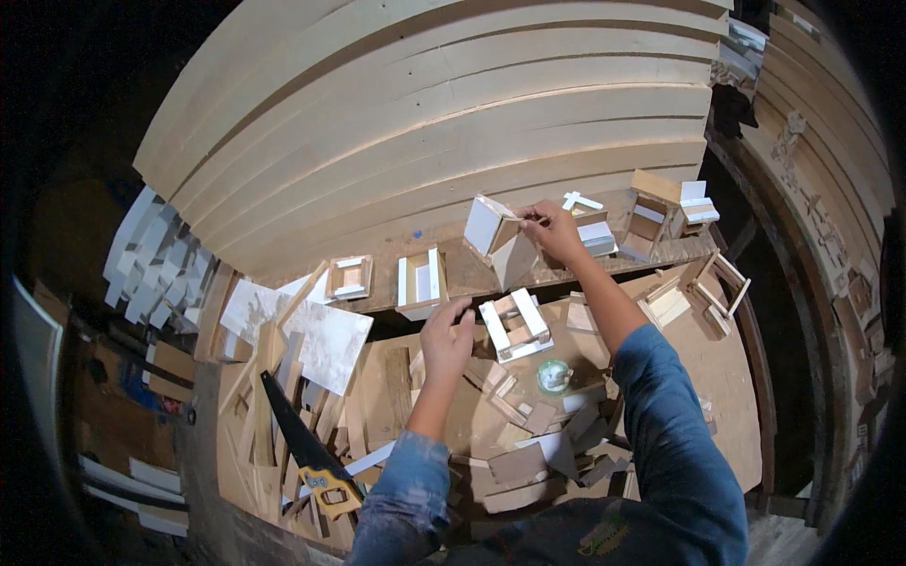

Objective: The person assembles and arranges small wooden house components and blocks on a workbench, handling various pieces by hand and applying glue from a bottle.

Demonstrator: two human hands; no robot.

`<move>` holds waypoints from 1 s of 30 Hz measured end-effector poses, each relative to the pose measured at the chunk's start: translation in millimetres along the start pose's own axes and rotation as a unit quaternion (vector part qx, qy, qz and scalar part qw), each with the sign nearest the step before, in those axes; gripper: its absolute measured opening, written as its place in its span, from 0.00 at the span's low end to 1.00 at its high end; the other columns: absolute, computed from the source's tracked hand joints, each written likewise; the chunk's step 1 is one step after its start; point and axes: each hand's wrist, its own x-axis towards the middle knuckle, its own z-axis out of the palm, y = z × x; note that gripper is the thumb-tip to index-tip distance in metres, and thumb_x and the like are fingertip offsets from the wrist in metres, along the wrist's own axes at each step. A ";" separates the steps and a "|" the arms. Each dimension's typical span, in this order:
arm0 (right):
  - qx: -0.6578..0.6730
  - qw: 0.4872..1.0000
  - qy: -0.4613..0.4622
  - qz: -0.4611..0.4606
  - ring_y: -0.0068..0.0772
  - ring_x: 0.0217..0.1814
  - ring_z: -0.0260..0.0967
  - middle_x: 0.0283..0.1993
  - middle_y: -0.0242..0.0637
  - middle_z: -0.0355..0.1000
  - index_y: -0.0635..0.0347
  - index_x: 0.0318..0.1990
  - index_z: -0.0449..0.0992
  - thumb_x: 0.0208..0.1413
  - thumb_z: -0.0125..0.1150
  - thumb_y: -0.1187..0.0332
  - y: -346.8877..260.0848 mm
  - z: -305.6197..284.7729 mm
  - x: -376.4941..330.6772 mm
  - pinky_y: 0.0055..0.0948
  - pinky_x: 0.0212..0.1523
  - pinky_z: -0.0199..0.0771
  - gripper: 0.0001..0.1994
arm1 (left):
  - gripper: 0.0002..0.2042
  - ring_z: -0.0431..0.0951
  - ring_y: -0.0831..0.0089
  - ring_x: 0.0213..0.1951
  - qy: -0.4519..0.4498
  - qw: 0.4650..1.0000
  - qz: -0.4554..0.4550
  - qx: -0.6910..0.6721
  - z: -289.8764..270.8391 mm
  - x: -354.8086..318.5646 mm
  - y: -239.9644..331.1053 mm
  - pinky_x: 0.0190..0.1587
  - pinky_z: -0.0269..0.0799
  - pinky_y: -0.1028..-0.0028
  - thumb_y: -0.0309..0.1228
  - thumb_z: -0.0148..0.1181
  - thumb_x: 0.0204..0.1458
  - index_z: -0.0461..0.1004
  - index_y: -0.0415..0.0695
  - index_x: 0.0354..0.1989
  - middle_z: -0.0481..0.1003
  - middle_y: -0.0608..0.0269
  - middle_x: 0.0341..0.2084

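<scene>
My right hand (555,233) reaches to the back ledge, its fingers closed on the top edge of a small wooden box (491,231) with a white panel. My left hand (446,341) is raised over the bench with fingers loosely apart and nothing in them. To its right stands a small white-and-wood frame (515,325). Behind it on the ledge is a white-edged open tray (421,279), with a square frame (350,277) farther left. A round tub of white paste (554,376) sits between my forearms.
A handsaw (307,448) with a yellow handle lies on wood strips at the left, near a stained white board (326,344). Wood offcuts (519,464) cover the bench's near middle. Small wooden pieces (651,212) stand at the right. Stacked planks (434,113) rise behind the ledge.
</scene>
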 end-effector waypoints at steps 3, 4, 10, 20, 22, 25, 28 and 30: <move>0.027 0.999 0.017 0.015 0.35 0.37 0.72 0.35 0.41 0.74 0.60 0.39 0.78 0.44 0.65 0.71 5.8 -5.4 -1.8 0.30 0.39 0.71 0.12 | 0.11 0.77 0.58 0.39 0.004 1.000 -0.012 0.028 27.4 41.2 -4.2 0.44 0.71 0.66 0.28 0.57 0.48 0.76 0.39 0.39 0.77 0.51 0.36; 0.026 0.999 0.016 0.023 0.36 0.37 0.73 0.35 0.41 0.74 0.60 0.39 0.78 0.44 0.65 0.70 7.5 -5.8 -1.9 0.30 0.39 0.72 0.13 | 0.11 0.77 0.57 0.40 0.006 0.999 -0.021 0.034 33.9 51.3 -5.7 0.44 0.71 0.65 0.29 0.58 0.48 0.76 0.39 0.40 0.77 0.51 0.36; 0.047 0.998 0.039 0.020 0.35 0.35 0.73 0.35 0.42 0.74 0.60 0.38 0.79 0.43 0.66 0.69 20.3 -3.9 -5.6 0.30 0.38 0.72 0.13 | 0.11 0.77 0.59 0.35 0.011 0.997 -0.007 0.078 62.2 80.7 -11.8 0.40 0.71 0.65 0.31 0.64 0.43 0.76 0.40 0.34 0.76 0.55 0.30; -0.005 0.999 0.046 0.004 0.37 0.34 0.73 0.32 0.41 0.75 0.61 0.34 0.79 0.43 0.65 0.70 5.7 -2.9 -8.0 0.30 0.34 0.73 0.09 | 0.09 0.77 0.63 0.29 0.019 0.995 -0.013 0.098 74.0 89.5 -13.9 0.35 0.71 0.68 0.30 0.66 0.41 0.77 0.40 0.29 0.76 0.56 0.25; -0.011 0.999 0.050 -0.006 0.38 0.34 0.74 0.33 0.41 0.75 0.61 0.35 0.79 0.44 0.64 0.71 7.7 -3.6 -8.1 0.30 0.33 0.74 0.09 | 0.09 0.77 0.65 0.29 0.027 0.994 -0.003 0.103 75.4 89.2 -14.8 0.35 0.71 0.70 0.30 0.66 0.41 0.77 0.39 0.30 0.77 0.56 0.25; -0.017 0.999 0.046 -0.007 0.39 0.35 0.74 0.34 0.41 0.75 0.60 0.36 0.79 0.44 0.62 0.74 5.3 -4.7 -7.8 0.29 0.34 0.75 0.09 | 0.09 0.77 0.65 0.29 0.039 0.994 0.008 0.098 76.1 88.2 -19.2 0.35 0.71 0.70 0.30 0.65 0.41 0.77 0.40 0.30 0.77 0.56 0.25; -0.008 0.999 0.046 0.011 0.39 0.36 0.74 0.37 0.42 0.74 0.60 0.38 0.79 0.45 0.59 0.77 1.9 -6.3 -9.9 0.29 0.35 0.76 0.11 | 0.09 0.77 0.65 0.29 0.040 0.994 0.005 0.098 76.1 86.3 -22.0 0.35 0.71 0.70 0.30 0.65 0.41 0.77 0.40 0.30 0.77 0.57 0.25; 0.001 0.998 0.057 0.021 0.39 0.37 0.74 0.38 0.42 0.73 0.60 0.39 0.78 0.45 0.57 0.78 2.0 -7.5 -11.6 0.28 0.36 0.77 0.12 | 0.09 0.77 0.65 0.29 0.041 0.994 0.002 0.098 76.9 85.8 -24.0 0.35 0.71 0.70 0.30 0.65 0.42 0.77 0.40 0.30 0.77 0.57 0.25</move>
